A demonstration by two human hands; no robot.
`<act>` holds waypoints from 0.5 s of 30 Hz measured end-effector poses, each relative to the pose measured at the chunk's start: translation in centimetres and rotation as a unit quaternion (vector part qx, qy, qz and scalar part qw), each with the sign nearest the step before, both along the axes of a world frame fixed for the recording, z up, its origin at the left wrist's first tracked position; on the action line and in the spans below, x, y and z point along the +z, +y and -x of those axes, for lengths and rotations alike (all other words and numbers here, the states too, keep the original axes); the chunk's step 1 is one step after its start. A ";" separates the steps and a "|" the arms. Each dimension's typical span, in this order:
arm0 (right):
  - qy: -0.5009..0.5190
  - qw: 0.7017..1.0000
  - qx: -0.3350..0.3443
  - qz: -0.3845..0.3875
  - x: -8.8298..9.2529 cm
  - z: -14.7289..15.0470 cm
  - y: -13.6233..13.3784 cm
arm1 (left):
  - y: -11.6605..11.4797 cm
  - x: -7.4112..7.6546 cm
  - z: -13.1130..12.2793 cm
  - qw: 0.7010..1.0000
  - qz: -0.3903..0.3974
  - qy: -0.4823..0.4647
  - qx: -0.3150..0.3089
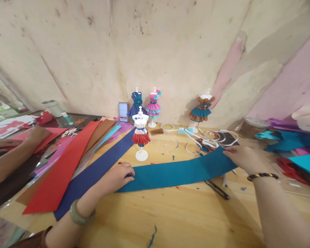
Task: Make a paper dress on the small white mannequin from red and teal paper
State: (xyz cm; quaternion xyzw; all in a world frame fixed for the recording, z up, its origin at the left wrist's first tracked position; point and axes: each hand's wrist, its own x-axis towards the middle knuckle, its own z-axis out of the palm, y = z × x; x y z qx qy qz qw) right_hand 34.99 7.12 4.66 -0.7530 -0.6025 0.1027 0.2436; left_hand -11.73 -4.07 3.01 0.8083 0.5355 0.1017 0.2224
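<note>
A long teal paper strip (178, 172) lies across the wooden table (186, 217). My left hand (117, 177), fingers curled, pinches the strip's left end against the table. My right hand (244, 159) grips the strip's right end with closed fingers. A small white mannequin with a red fringed skirt (141, 135) stands just behind the strip, between my hands. Black scissors (217, 189) lie under the strip's lower right edge.
Red (62, 168), dark blue (93, 175) and brown paper strips fan out at left. Three dressed mini mannequins (153, 105) stand by the wall. White ribbon loops (209, 139), a tape roll (251, 127) and paper sheets lie at right. Another person's arms (12, 155) rest at far left.
</note>
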 end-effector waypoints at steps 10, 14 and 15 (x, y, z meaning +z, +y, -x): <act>-0.001 1.000 0.004 -0.016 -0.9 -0.8 0.9 | 0.6 -1.2 0.5 0.995 0.015 -0.073 0.066; -0.006 1.000 -0.001 -0.020 -0.6 -0.9 0.9 | 0.9 0.0 1.9 0.984 0.019 -0.123 0.129; -0.009 1.000 -0.004 -0.021 -0.4 -0.8 0.8 | 1.1 0.2 2.3 0.979 0.013 -0.137 0.149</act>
